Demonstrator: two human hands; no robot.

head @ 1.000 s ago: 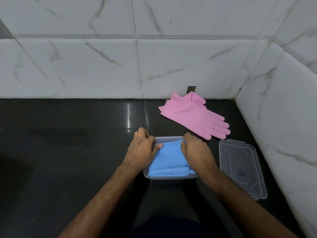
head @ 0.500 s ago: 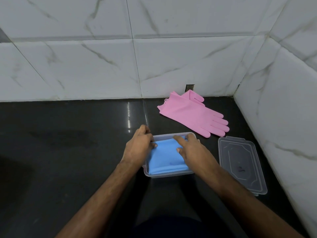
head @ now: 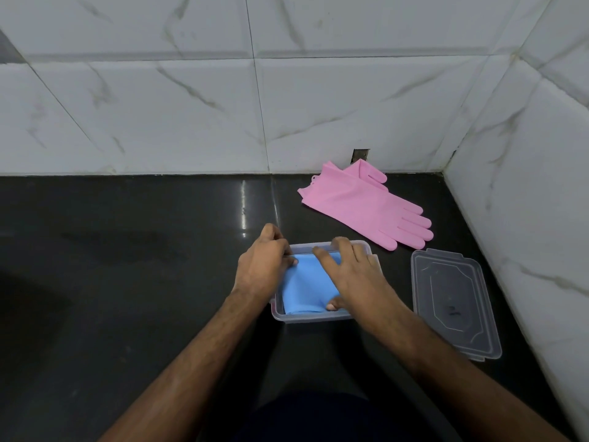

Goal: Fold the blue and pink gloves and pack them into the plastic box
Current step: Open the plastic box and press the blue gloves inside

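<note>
The right hand (head: 347, 275) has flattened, fingers spread wide, pressing the folded blue gloves (head: 302, 288) into the plastic box (head: 314, 316); left hand (head: 264, 266) seemingly pinches their edge. Pink gloves (head: 360, 202) wait far-right on the desk (head: 127, 266).

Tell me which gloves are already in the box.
The blue gloves, folded inside the box under both hands. The pink gloves lie flat on the counter behind it.

The right hand (head: 352, 275) covers the right part of the folded blue gloves (head: 304, 287) and most of the plastic box (head: 314, 315) on that side, so how the fold ends there cannot be told. The left hand (head: 263, 266) hides the box's left wall and the gloves' left edge. Both forearms run off the bottom edge.
</note>
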